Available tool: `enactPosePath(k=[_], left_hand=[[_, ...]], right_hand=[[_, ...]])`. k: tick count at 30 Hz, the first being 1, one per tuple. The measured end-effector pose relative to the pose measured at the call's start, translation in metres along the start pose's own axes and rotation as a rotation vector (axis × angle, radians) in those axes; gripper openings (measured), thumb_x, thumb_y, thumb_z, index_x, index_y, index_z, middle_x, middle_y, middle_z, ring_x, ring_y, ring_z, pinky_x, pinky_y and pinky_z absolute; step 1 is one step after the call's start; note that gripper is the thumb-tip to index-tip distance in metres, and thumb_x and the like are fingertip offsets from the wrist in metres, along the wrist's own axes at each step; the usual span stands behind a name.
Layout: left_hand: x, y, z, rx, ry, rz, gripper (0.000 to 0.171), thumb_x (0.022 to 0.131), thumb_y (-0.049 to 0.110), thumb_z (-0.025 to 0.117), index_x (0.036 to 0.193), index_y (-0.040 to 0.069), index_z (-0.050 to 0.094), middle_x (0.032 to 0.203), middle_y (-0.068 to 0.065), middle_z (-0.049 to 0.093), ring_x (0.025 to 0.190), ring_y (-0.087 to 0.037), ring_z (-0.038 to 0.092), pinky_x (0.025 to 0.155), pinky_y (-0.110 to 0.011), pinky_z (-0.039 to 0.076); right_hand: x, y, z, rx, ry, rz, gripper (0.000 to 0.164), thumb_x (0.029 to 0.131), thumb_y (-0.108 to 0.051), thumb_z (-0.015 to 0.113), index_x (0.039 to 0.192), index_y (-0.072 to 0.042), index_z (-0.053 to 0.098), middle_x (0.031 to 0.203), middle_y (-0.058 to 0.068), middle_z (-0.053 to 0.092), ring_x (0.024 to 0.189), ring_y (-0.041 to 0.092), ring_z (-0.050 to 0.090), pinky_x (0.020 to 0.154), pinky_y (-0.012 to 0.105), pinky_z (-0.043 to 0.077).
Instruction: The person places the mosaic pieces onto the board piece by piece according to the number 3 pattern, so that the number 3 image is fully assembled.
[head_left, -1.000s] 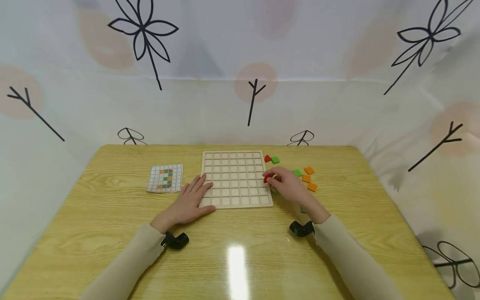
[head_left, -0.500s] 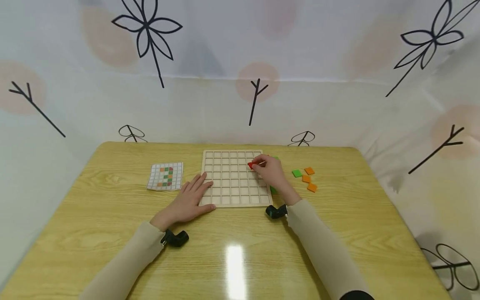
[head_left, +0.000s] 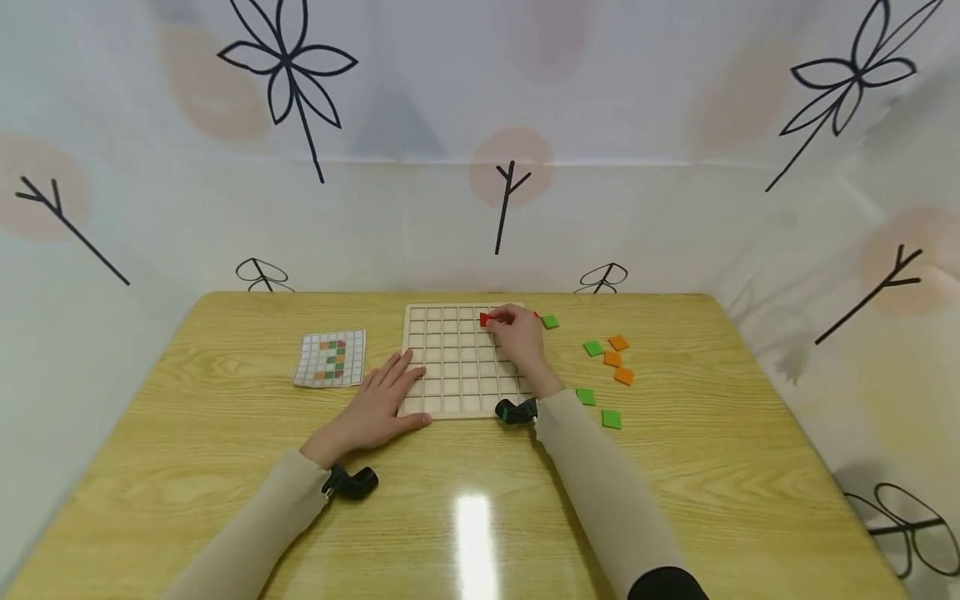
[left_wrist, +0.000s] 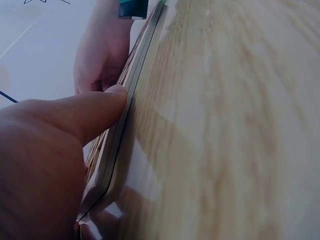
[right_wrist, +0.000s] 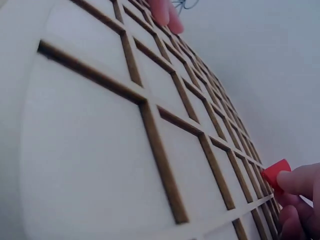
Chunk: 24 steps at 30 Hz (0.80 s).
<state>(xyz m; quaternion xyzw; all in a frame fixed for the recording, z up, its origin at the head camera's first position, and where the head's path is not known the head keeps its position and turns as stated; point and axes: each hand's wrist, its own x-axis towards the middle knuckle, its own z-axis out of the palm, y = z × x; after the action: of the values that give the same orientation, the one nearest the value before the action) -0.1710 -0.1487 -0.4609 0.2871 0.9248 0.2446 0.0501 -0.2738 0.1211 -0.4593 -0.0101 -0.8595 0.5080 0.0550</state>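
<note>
A pale wooden grid board lies on the table between my hands. My left hand rests with spread fingers on the board's left side, and in the left wrist view its thumb lies against the front edge. Over the far rows, my right hand pinches a small red tile between thumb and fingertips. In the right wrist view that red tile is tilted, close over the grid's cells. My right hand hides part of the board's right side.
To the board's left lies a printed pattern card with coloured squares. Green tiles and orange tiles lie scattered at the right. Another green tile is near the far right corner, beside a mostly hidden red piece.
My right hand has picked the red tile up from beside the board's right edge and carried it left and away from me over the far rows. My left hand has stayed in place.
</note>
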Motion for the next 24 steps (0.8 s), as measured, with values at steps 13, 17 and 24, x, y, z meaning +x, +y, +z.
enactPosePath(k=[13, 17, 24], left_hand=[[-0.002, 0.001, -0.001, 0.005, -0.002, -0.008, 0.077, 0.096, 0.049, 0.062, 0.155, 0.006, 0.035, 0.165, -0.016, 0.010, 0.151, -0.036, 0.007, 0.114, -0.064, 0.012], [-0.001, 0.000, 0.000, 0.007, 0.004, -0.007, 0.077, 0.097, 0.050, 0.061, 0.155, 0.007, 0.035, 0.166, -0.016, 0.009, 0.151, -0.036, 0.006, 0.114, -0.063, 0.011], [-0.001, 0.000, 0.000, 0.008, 0.007, -0.004, 0.078, 0.096, 0.050, 0.061, 0.155, 0.007, 0.035, 0.166, -0.015, 0.008, 0.151, -0.035, 0.006, 0.114, -0.063, 0.012]], right_hand=[[-0.009, -0.004, 0.015, -0.126, 0.096, -0.032, 0.010, 0.094, -0.021, 0.068, 0.099, -0.014, 0.074, 0.090, 0.001, 0.068, 0.079, 0.020, 0.060, 0.069, 0.036, 0.047], [-0.010, -0.003, 0.015, -0.158, 0.094, -0.047, 0.013, 0.095, -0.022, 0.068, 0.101, -0.012, 0.075, 0.091, 0.003, 0.066, 0.079, 0.022, 0.060, 0.069, 0.037, 0.048], [-0.011, -0.003, 0.013, -0.166, 0.077, -0.053, 0.017, 0.096, -0.023, 0.067, 0.102, -0.011, 0.077, 0.098, 0.004, 0.063, 0.082, 0.022, 0.059, 0.071, 0.038, 0.047]])
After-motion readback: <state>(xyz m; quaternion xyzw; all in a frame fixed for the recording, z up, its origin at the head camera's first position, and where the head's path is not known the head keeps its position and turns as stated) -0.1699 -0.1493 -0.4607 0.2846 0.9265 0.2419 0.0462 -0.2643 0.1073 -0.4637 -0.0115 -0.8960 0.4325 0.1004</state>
